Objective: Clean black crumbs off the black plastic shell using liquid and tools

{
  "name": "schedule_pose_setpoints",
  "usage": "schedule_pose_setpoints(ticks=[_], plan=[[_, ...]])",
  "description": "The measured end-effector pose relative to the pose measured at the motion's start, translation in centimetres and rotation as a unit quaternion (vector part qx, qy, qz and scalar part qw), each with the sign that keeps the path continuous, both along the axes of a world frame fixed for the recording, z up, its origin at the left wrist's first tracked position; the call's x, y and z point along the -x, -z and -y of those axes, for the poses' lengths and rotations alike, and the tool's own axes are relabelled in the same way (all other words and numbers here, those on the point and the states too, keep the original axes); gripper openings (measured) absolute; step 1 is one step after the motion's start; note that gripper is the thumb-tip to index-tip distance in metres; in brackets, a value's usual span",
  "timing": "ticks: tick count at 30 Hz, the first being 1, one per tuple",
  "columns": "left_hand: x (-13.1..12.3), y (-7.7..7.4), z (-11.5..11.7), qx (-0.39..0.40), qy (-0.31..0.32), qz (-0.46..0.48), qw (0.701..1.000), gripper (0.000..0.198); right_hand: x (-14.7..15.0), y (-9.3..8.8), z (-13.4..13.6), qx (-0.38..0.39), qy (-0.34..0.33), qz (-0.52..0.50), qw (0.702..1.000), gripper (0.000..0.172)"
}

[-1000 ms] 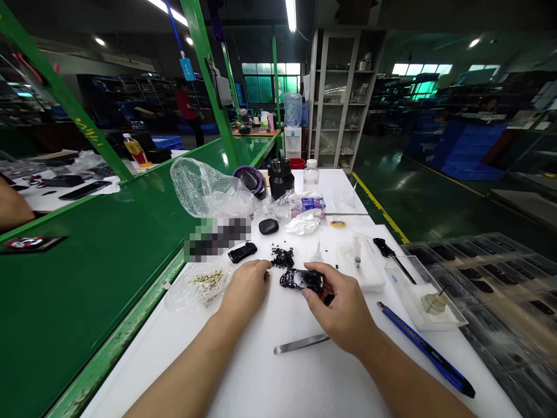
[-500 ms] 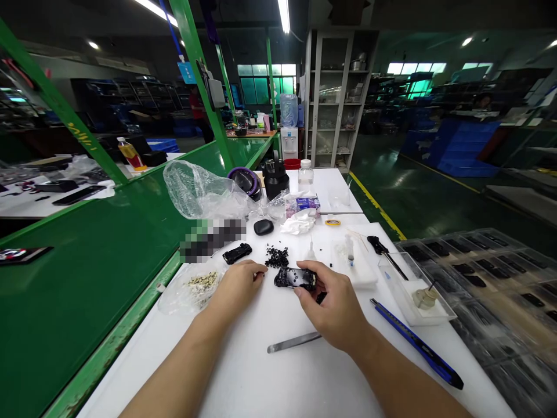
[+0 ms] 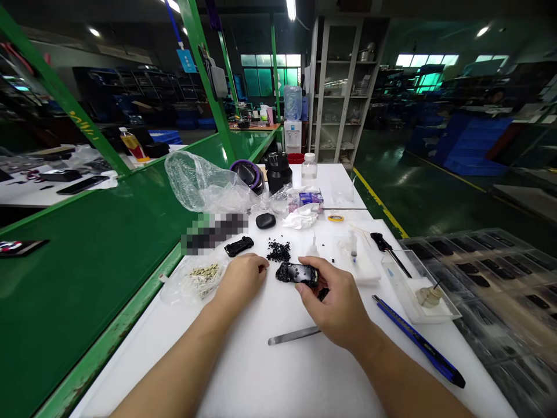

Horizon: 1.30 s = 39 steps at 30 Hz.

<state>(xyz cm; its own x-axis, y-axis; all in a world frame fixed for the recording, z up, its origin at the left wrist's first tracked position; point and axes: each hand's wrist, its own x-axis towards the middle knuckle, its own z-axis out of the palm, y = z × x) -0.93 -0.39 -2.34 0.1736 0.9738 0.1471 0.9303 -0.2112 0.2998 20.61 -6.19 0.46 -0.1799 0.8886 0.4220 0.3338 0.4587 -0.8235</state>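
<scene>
One glossy black oblong casing [image 3: 297,271].

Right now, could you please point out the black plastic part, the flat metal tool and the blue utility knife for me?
black plastic part [image 3: 296,271]: head view, on its glossy upper face.
flat metal tool [image 3: 292,335]: head view, middle of its shaft.
blue utility knife [image 3: 418,341]: head view, middle of its handle.

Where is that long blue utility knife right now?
In the head view, the blue utility knife lies on the white table, right of the right hand, beside the clear plastic tray.
</scene>
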Motion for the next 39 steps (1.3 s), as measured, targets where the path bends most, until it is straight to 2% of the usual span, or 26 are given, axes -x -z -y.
schedule_pose_setpoints(ticks=[10, 15, 19, 25, 27, 28, 29, 30, 32, 33, 35, 39], plan=[[-0.8, 0.2, 1.0, -0.023, 0.017, -0.091, 0.995, 0.032, -0.1, -0.1, 0.0, 0.002, -0.001, -0.001, 1.000, 0.035], [-1.2, 0.5, 1.0, -0.028, 0.010, -0.098, 0.995, 0.030, -0.1, 0.0, 0.0, -0.010, 0.004, -0.005, 1.000, 0.034], [-0.7, 0.4, 0.9, -0.030, -0.008, -0.057, 0.998, 0.030, -0.2, 0.0, -0.1, -0.002, -0.001, -0.011, 1.000, 0.036], [0.5, -0.3, 0.8, -0.032, -0.069, 0.047, 0.996, 0.024, -0.2, -0.1, -0.1, 0.013, -0.006, -0.010, 1.000, 0.036], [0.5, -0.6, 0.9, -0.012, -0.080, 0.126, 0.989, 0.025, -0.2, 0.0, -0.1, 0.009, -0.005, -0.012, 1.000, 0.036], [0.4, -0.7, 1.0, 0.006, -0.081, 0.203, 0.976, 0.026, -0.2, 0.0, -0.1, 0.007, -0.004, -0.015, 1.000, 0.035], [0.2, -0.9, 1.1, 0.029, -0.076, 0.299, 0.951, 0.027, -0.2, 0.1, -0.1, 0.005, -0.002, -0.018, 1.000, 0.035], [0.0, -1.0, 1.2, 0.056, -0.068, 0.402, 0.911, 0.027, -0.2, 0.2, -0.1, 0.006, -0.003, -0.021, 1.000, 0.035], [-0.4, -1.4, 1.5, 0.111, -0.049, 0.567, 0.815, 0.025, -0.1, 0.3, -0.1, 0.011, -0.004, -0.025, 1.000, 0.036], [-0.6, -1.6, 1.7, 0.134, -0.041, 0.611, 0.779, 0.023, -0.1, 0.4, -0.1, 0.014, -0.004, -0.028, 1.000, 0.036], [-1.0, -1.8, 1.9, 0.173, -0.034, 0.661, 0.729, 0.020, -0.1, 0.4, -0.1, 0.021, 0.000, -0.033, 0.999, 0.036], [-1.3, -2.1, 2.1, 0.228, -0.023, 0.710, 0.665, 0.020, 0.0, 0.4, 0.1, 0.048, 0.010, -0.035, 0.998, 0.035]])
